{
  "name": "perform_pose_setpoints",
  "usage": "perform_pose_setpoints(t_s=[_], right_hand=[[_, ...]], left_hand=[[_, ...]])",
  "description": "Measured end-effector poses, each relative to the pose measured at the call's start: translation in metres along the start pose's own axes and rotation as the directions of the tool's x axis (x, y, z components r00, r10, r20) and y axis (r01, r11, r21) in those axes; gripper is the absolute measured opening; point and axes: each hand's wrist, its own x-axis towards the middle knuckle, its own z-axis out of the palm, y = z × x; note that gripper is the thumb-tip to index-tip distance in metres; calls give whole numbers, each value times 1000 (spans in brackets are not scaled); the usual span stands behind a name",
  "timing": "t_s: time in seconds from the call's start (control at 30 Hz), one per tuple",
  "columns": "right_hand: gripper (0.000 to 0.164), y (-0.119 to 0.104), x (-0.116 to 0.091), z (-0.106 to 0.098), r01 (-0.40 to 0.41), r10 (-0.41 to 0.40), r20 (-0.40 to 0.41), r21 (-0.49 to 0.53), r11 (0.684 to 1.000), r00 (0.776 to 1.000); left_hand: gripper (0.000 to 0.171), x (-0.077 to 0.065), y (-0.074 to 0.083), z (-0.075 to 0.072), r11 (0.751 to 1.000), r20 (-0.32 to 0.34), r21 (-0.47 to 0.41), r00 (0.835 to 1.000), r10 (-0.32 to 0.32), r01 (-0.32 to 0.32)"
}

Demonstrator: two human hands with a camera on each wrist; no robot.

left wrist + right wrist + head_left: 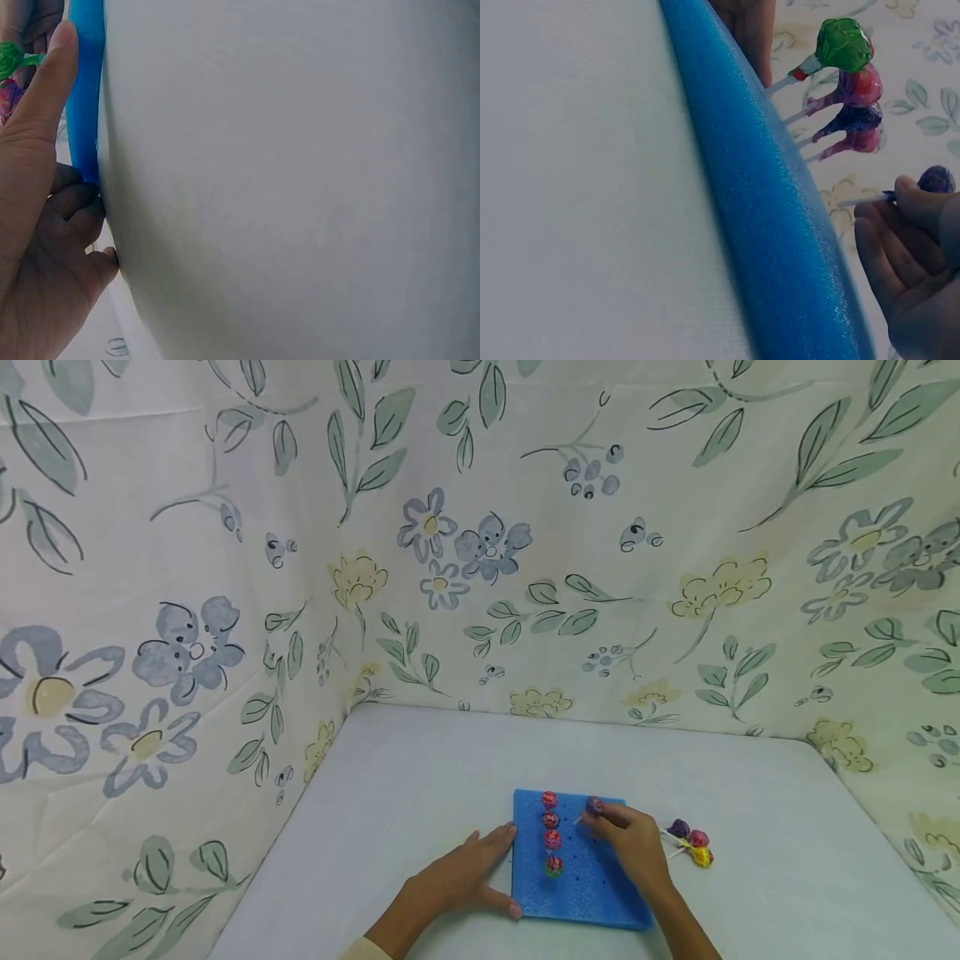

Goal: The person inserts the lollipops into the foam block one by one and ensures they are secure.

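A blue foam board (592, 897) with small holes lies flat on the white table. Several wrapped lollipops (552, 839) stand upright in a row on its left half, the nearest with a green wrapper (844, 45). Between thumb and fingers my right hand (636, 843) pinches the white stick of a dark purple lollipop (936, 180), held over the far right part of the board with the stick slanting out to the left. My left hand (463, 878) is spread at the board's near left corner, fingers against the left edge and thumb (54, 82) at the near edge.
To the right of the board lies a small heap of loose lollipops: a dark purple one (680, 828), a pink one (699, 838) and a yellow one (702, 857). A floral cloth (480, 635) hangs behind the table (420, 768) and along its sides.
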Motion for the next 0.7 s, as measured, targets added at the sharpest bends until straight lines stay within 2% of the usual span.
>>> perform_pose_setpoints(t_s=[0.47, 0.7], right_hand=[[24, 0, 8, 9, 26, -25, 13, -52, 998, 1000], [22, 1, 12, 13, 39, -38, 27, -37, 999, 999]], left_hand=[[119, 2, -1, 1, 1000, 10, -7, 999, -30, 30], [119, 2, -1, 1, 1000, 9, 1, 1000, -18, 18]])
